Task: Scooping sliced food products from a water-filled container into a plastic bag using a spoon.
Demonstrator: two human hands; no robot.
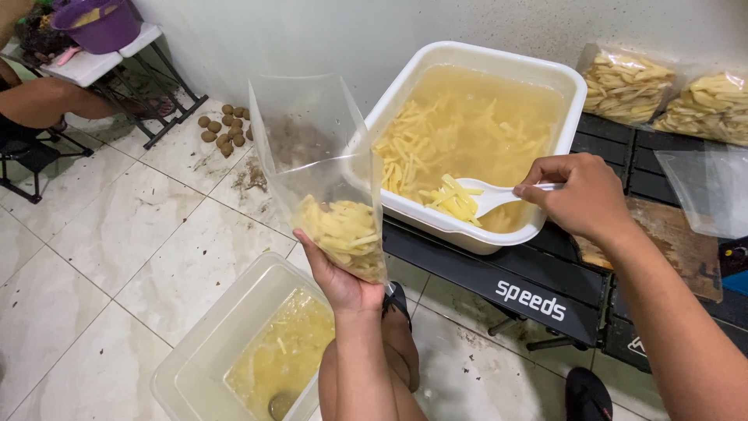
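In the middle of the view, the clear plastic bag stands upright with its mouth open, its lower part filled with pale yellow cut potato sticks. The left hand holds it from below, fingers wrapped up around the bottom of the bag and pressed against it. Just to the right, the white plastic spoon carries a small heap of the same sticks and rests at the near rim of the large white rectangular plastic tub, which holds cloudy yellowish water and many more sticks. The right hand grips the spoon's handle, fingers curled closed around it. The tub sits on a black table of dark slatted panels. At the far right of the table, against the wall, lie two filled clear bags of potato sticks, and an empty clear bag lies nearer. On the tiled floor below the held bag stands a translucent rectangular container with yellowish liquid and a metal ladle in it. Farther left on the floor lies a cluster of small brown potatoes, and beyond them a white folding table carries a purple basin.
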